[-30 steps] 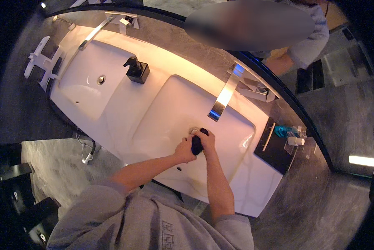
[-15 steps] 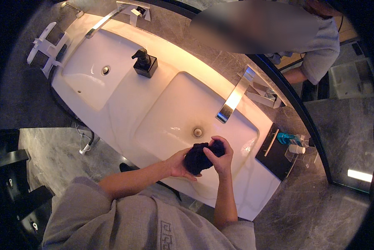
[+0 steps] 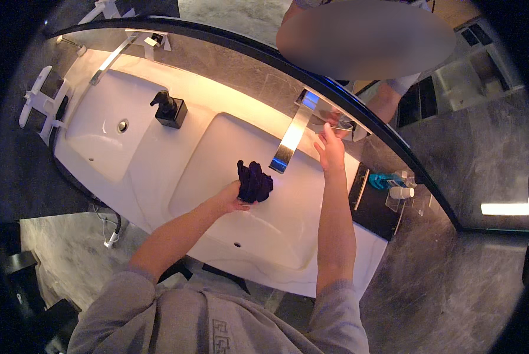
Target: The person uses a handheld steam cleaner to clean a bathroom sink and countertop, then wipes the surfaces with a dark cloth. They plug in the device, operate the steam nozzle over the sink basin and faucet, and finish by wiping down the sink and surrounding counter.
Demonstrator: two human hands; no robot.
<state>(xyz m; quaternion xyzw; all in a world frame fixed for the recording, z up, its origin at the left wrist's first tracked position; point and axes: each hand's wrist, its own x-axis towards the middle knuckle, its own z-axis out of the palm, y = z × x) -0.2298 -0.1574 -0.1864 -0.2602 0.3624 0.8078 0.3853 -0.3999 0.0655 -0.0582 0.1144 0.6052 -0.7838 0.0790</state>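
Observation:
A crumpled bunch of dark cloth [image 3: 255, 183] rests in my left hand [image 3: 231, 200], whose fingers are partly hidden beneath it. Hand and cloth are over the right-hand white basin [image 3: 196, 177], just left of the flat chrome spout [image 3: 290, 141]. My right hand [image 3: 331, 154] is raised beyond the basin, fingers stretched and thumb apart, holding nothing. Its fingertips are at the chrome fitting [image 3: 342, 125] beside the spout; whether they touch it I cannot tell. No stream of water shows under the spout.
A black soap pump bottle [image 3: 170, 110] stands between the two basins. At the right end, a black tray [image 3: 367, 203] lies beside a blue bottle [image 3: 383, 180] and a white cup [image 3: 401, 192]. The mirror's dark frame [image 3: 264, 50] curves along the back.
My right hand has let go of the cloth and moved up and away to the chrome fitting. My left hand has carried the cloth farther over the basin. The view has shifted.

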